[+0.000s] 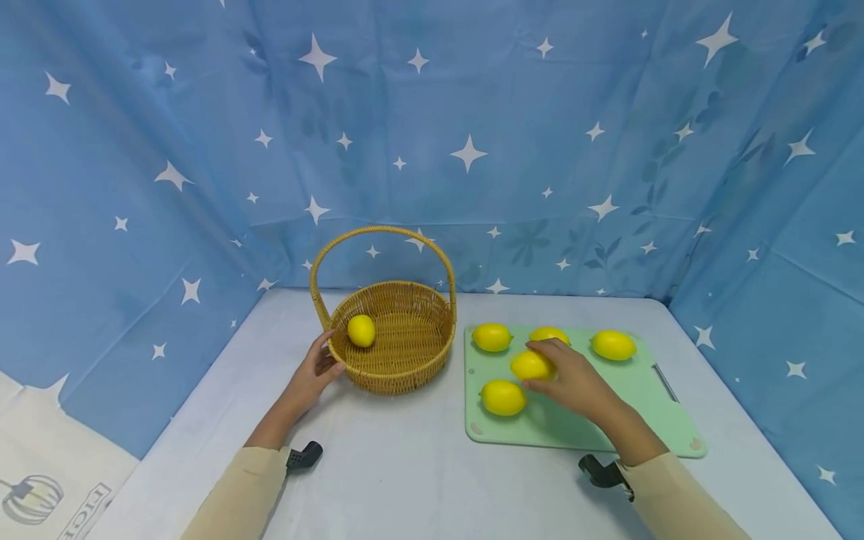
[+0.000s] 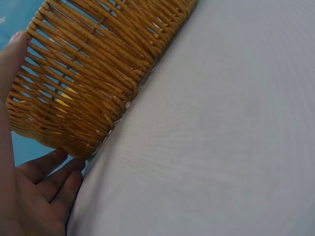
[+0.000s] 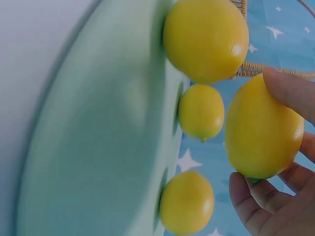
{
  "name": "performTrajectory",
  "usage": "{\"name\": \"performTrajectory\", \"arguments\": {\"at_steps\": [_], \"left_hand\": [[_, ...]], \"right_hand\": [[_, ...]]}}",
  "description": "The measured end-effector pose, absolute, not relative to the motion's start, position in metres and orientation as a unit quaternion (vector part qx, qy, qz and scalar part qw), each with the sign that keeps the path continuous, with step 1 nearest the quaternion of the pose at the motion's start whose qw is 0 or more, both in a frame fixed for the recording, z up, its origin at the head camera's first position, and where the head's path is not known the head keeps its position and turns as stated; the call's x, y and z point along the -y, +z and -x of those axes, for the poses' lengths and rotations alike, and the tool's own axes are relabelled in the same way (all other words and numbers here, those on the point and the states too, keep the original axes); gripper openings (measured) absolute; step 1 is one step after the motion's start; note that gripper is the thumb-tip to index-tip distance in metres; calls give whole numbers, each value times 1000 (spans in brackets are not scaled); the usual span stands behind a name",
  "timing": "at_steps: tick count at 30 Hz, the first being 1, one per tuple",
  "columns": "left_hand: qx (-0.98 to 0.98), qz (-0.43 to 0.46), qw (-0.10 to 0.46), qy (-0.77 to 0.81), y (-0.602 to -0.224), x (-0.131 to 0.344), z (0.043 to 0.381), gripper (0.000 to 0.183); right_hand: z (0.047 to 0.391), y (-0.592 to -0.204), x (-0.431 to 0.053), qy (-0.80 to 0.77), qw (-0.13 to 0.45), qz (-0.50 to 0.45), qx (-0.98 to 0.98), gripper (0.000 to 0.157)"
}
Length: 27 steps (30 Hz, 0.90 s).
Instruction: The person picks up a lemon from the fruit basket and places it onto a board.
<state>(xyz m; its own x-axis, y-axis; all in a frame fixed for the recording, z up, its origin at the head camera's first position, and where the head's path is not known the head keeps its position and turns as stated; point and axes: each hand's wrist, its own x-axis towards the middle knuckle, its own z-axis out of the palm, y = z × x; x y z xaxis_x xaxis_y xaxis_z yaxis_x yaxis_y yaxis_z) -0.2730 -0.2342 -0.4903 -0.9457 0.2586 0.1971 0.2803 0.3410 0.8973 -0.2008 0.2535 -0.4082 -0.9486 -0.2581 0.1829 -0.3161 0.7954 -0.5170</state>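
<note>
Between thumb and fingertips, my right hand (image 1: 572, 379) holds a yellow lemon (image 1: 529, 366) just above a pale green cutting board (image 1: 574, 427). In the right wrist view, that lemon (image 3: 261, 132) is apart from the board. Around it on the board lie several other lemons, including one (image 1: 502, 398) in front and one (image 1: 491, 337) at the back left. My left hand (image 1: 316, 371) grips the left side of a woven basket (image 1: 398, 382), thumb by the rim and fingers low on the wall in the left wrist view. A single lemon (image 1: 361, 331) sits inside the basket's left part.
A tall arched handle (image 1: 381, 229) rises over the basket. White cloth (image 1: 405, 465) covers the table, and a blue star-patterned curtain (image 1: 432, 172) hangs behind it and along both sides. The board's right end has a dark slot (image 1: 664, 382).
</note>
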Motion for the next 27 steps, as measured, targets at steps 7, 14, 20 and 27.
{"name": "performTrajectory", "arguments": {"at_steps": [7,14,20,27], "left_hand": [[818,162,13,-552,-490,234,275,74],[818,161,13,-553,-490,233,273,74],[816,160,-8,-555,-464,227,257,74],[824,159,-12,-543,-458,226,255,73]], "right_hand": [[195,-415,-267,288,57,-136,946,69],[191,-424,-278,270,48,-130,953,68],[187,-431,-286,262,45,-122,956,67],[183,-434,-292,261,51,-116,957,67]]}}
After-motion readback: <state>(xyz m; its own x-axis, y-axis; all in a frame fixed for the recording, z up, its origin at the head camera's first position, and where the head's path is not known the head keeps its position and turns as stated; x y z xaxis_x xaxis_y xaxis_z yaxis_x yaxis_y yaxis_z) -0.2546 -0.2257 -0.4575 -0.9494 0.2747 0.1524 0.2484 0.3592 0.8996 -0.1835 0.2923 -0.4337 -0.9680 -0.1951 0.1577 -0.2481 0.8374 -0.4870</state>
